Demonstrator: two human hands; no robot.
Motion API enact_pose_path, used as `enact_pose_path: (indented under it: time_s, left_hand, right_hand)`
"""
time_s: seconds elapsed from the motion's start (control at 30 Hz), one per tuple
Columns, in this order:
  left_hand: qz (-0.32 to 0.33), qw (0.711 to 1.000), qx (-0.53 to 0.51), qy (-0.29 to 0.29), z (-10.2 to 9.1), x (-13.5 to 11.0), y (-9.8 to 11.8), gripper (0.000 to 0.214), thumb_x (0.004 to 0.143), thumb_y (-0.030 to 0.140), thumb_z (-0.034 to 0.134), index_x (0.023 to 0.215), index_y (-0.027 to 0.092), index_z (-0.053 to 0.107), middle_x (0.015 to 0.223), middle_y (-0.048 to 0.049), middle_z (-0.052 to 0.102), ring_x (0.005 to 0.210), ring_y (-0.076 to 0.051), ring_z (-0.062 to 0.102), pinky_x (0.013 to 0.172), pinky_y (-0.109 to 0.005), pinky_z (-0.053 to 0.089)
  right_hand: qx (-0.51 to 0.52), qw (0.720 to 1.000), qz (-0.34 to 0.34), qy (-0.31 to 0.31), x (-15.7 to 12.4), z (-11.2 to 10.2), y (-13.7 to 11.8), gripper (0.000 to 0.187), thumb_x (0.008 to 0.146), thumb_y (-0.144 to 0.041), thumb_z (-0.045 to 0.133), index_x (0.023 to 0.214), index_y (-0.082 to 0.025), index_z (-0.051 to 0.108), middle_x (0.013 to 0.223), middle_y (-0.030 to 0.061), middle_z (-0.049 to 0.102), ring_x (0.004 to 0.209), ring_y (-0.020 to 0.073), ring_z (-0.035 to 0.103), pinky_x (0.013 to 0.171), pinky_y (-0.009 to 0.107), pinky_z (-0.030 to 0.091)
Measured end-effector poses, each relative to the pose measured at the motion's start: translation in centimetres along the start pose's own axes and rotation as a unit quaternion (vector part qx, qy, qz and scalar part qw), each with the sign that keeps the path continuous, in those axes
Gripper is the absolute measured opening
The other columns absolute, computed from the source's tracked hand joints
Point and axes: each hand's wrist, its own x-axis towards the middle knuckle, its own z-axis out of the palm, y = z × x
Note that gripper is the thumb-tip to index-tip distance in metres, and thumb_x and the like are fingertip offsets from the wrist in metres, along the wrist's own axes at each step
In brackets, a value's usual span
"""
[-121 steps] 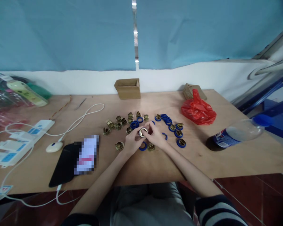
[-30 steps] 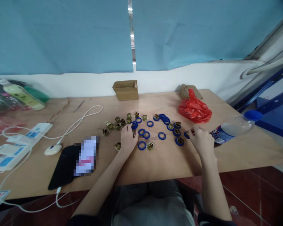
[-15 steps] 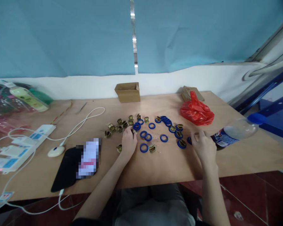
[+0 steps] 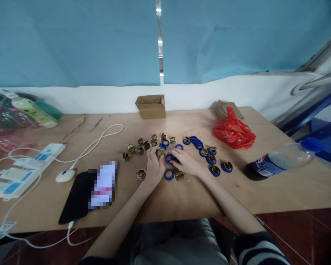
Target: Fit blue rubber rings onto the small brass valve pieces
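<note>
My left hand [image 4: 156, 168] pinches a round brass-coloured piece [image 4: 160, 152] with a raised metal tab, just in front of a few blue rings [image 4: 166, 142]. Close beside it, my right hand [image 4: 186, 162] reaches in with its fingers closed on a blue ring [image 4: 169, 158], partly hidden under the fingertips. More brass pieces [image 4: 131, 149] lie loose to the left. Towards me are a single blue ring [image 4: 169, 174] and a brass piece [image 4: 179, 176]. On the right, several brass pieces sit in blue rings, one of them a ringed brass piece [image 4: 226, 166].
A small cardboard box [image 4: 151, 107] stands by the wall. To the right are a red plastic bag [image 4: 234, 130] and a lying cola bottle [image 4: 281, 162]. A phone [image 4: 104, 186], a black pad [image 4: 75, 198], a power strip [image 4: 30, 171] and white cables occupy the left.
My right hand has moved left from the far-right ringed piece, leaving it on the table, to the rings beside my left hand. The brass piece in my left hand now shows clearly.
</note>
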Motion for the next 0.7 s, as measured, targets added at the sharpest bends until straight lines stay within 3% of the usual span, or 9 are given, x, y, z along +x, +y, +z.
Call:
enact_pose_path:
  time_s: [0.1, 0.23, 0.4, 0.53, 0.6, 0.7]
  left_hand:
    - [0.009, 1.0, -0.007, -0.013, -0.1, 0.0, 0.3, 0.033, 0.094, 0.015, 0.05, 0.127, 0.019, 0.049, 0.122, -0.0143, 0.051, 0.115, -0.025, 0.058, 0.101, -0.044, 0.051]
    - [0.009, 1.0, -0.024, -0.004, 0.0, 0.1, 0.2, 0.024, 0.092, 0.023, 0.061, 0.115, 0.019, 0.056, 0.121, -0.0136, 0.055, 0.119, -0.026, 0.058, 0.104, -0.047, 0.05]
    - [-0.071, 0.992, -0.099, -0.041, 0.3, 0.1, -0.8, 0.029, 0.092, 0.029, 0.065, 0.12, 0.022, 0.057, 0.114, -0.009, 0.068, 0.106, -0.022, 0.068, 0.095, -0.041, 0.058]
    - [-0.117, 0.982, -0.143, -0.033, 0.5, 0.0, -1.1, 0.03, 0.086, 0.032, 0.072, 0.113, 0.022, 0.062, 0.108, -0.007, 0.071, 0.095, -0.019, 0.072, 0.085, -0.036, 0.062]
    - [-0.137, 0.974, -0.176, -0.037, 0.7, -0.1, -0.9, 0.033, 0.083, 0.032, 0.075, 0.112, 0.021, 0.062, 0.107, -0.0074, 0.073, 0.092, -0.019, 0.074, 0.081, -0.034, 0.064]
    - [-0.186, 0.95, -0.247, -0.047, 0.8, -0.2, -0.7, 0.038, 0.079, 0.03, 0.078, 0.112, 0.02, 0.063, 0.106, -0.0083, 0.075, 0.091, -0.02, 0.076, 0.082, -0.034, 0.065]
  right_hand:
    - [0.011, 1.0, -0.016, -0.003, 0.7, 2.1, 1.3, 0.024, 0.087, -0.017, 0.068, 0.11, -0.015, 0.063, 0.115, 0.0149, 0.065, 0.103, 0.0243, 0.063, 0.088, 0.038, 0.05]
    - [0.04, 0.999, 0.011, 0.011, 0.6, 2.1, 1.3, 0.012, 0.088, -0.021, 0.07, 0.096, -0.015, 0.064, 0.101, 0.0114, 0.068, 0.095, 0.0231, 0.063, 0.086, 0.038, 0.05]
    - [0.115, 0.981, 0.072, 0.139, 0.4, 0.7, -0.2, 0.013, 0.098, -0.03, 0.055, 0.103, -0.019, 0.06, 0.103, 0.0087, 0.068, 0.095, 0.0216, 0.063, 0.087, 0.035, 0.049]
    - [0.183, 0.945, 0.164, 0.216, 0.4, 0.6, -0.9, 0.03, 0.106, -0.038, 0.03, 0.093, -0.023, 0.052, 0.073, 0.0017, 0.061, 0.069, 0.0194, 0.061, 0.069, 0.031, 0.048]
    - [0.253, 0.931, 0.169, 0.202, 0.5, 0.8, -1.1, 0.033, 0.106, -0.044, 0.028, 0.094, -0.023, 0.05, 0.06, -0.0029, 0.052, 0.055, 0.0175, 0.055, 0.058, 0.029, 0.046]
    - [0.347, 0.913, 0.152, 0.151, 0.6, 1.0, -1.7, 0.037, 0.105, -0.052, 0.03, 0.101, -0.023, 0.052, 0.059, -0.0059, 0.043, 0.044, 0.0134, 0.043, 0.045, 0.026, 0.038]
